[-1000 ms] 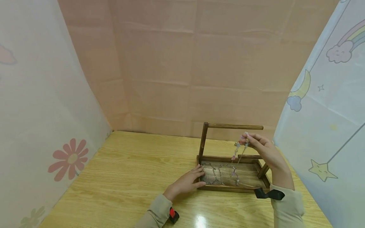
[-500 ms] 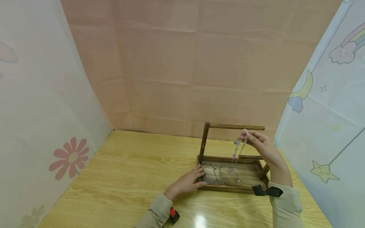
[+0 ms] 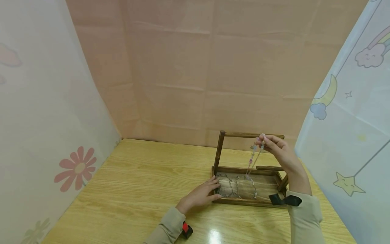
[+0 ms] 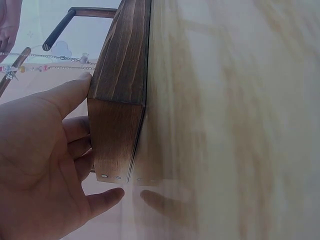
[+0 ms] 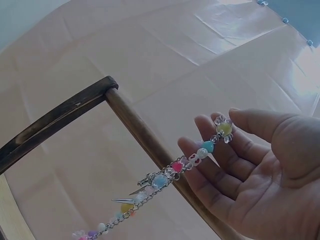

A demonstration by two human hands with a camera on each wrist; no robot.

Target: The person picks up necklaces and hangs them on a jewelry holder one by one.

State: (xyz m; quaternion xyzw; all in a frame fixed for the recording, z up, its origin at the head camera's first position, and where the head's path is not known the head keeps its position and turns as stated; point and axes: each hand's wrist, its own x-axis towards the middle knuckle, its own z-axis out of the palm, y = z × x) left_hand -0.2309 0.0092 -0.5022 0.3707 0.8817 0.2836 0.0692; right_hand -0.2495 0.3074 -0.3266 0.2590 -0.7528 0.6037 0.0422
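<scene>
My right hand pinches a beaded charm necklace by its upper end, close to the upper bar of a dark wooden jewellery stand. Pastel beads, metal spikes and silver chain hang down toward the stand's tray; the lower end reaches the tray floor in the head view. In the right wrist view, a yellow bead with clear petals sits between thumb and fingers. My left hand rests at the tray's left end. Its thumb touches the rim in the left wrist view, the other fingers lying along the end wall.
Silver chains lie in the left half of the tray. The stand's upper bar runs right from a tall post; a lower bar stands at the right. The wooden table is bordered by cloth screens.
My right hand has risen a little with the necklace, to about the height of the upper bar, and more chain is lifted. My left hand stays at the tray's end.
</scene>
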